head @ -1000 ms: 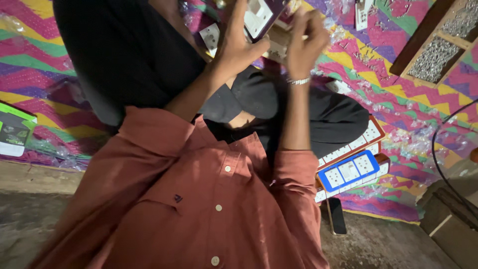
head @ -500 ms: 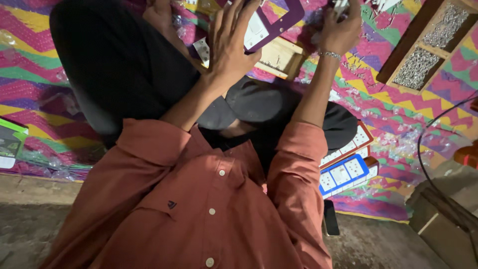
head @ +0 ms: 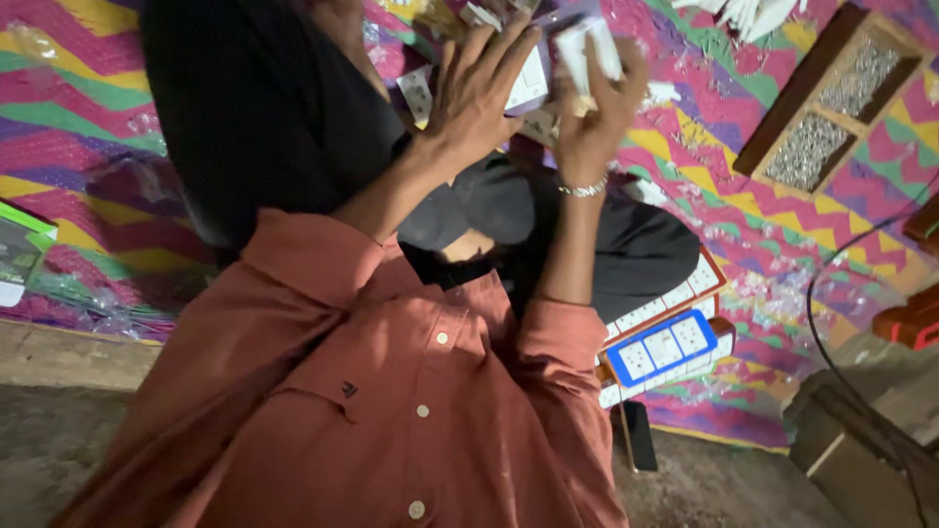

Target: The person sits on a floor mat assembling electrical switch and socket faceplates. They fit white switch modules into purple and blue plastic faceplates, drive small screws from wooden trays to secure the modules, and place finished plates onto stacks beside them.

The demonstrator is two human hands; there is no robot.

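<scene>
Near the top edge of the head view, both of the person's hands are raised together over a bright zigzag-patterned woven mat [head: 117, 127] in pink, green and yellow.

The left hand [head: 474, 93] is spread wide, fingers fanned, its palm pressed flat against a white square plastic switch plate [head: 531, 83]; it seems to steady the plate from behind rather than grip it.

The right hand [head: 595, 108], with a thin silver bracelet [head: 583, 189] at the wrist, is curled closed around a small white rectangular plastic piece [head: 592, 54], held upright just beside the plate. The two pieces touch or nearly touch; whether they are joined cannot be told, since the fingers cover the meeting point.

Below the hands, the rust-red buttoned shirt [head: 391, 391] fills the lower middle of the view, its sleeves rolled to the elbow, and dark trousers over folded legs show that the person sits cross-legged on the mat.

To the right of the knee lies a flat stack of white switch boards, the top one in a blue frame [head: 663, 348], close enough to reach. A dark slim phone [head: 640, 435] lies on the bare floor just beside the stack.

At upper right, well apart from the hands, a brown wooden tray [head: 782, 122] with two compartments holds small silvery screws.
</scene>
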